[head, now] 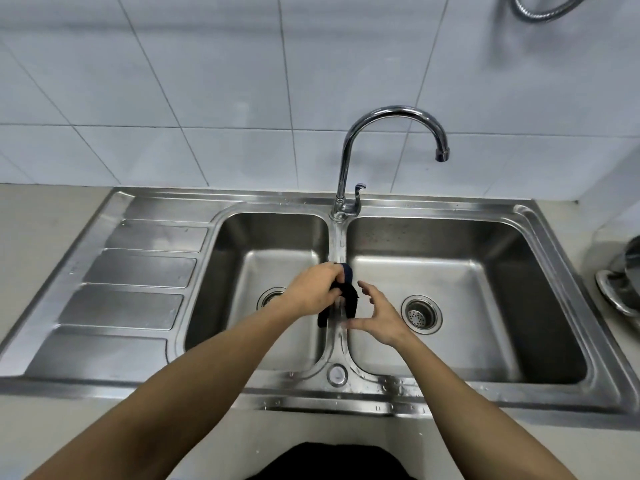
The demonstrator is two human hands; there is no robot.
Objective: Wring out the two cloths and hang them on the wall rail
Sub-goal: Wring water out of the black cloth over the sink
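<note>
- The left hand [313, 292] is closed in a fist around the upper part of a small dark navy cloth [343, 296], gripping it above the divider between the two basins.
- The cloth hangs down from the fist in a crumpled, twisted strip, its lower end dangling over the divider ridge; a fold of it pokes out past the knuckles on the far side.
- The right hand [379, 315] is open, fingers spread and curved, thumb pointing toward the cloth; it is just beside the hanging end and holds nothing. Whether a fingertip touches the fabric cannot be told.
- Both bare forearms reach in from the bottom edge over the front rim of the stainless steel double-basin sink [346, 400], where water drops lie.
- Each basin has a round drain: the left drain [272, 296] is partly hidden by the left hand, and the right strainer drain [421, 314] is in full view.
- A chrome gooseneck tap [391, 114] rises behind the divider, its spout turned over the right basin.
- A ribbed draining board [138, 271] lies left of the basins, set into the pale surface [38, 237].
- At the right edge stands a metal pot [623, 282], cut off by the frame.
- Only one cloth is in view.
</note>
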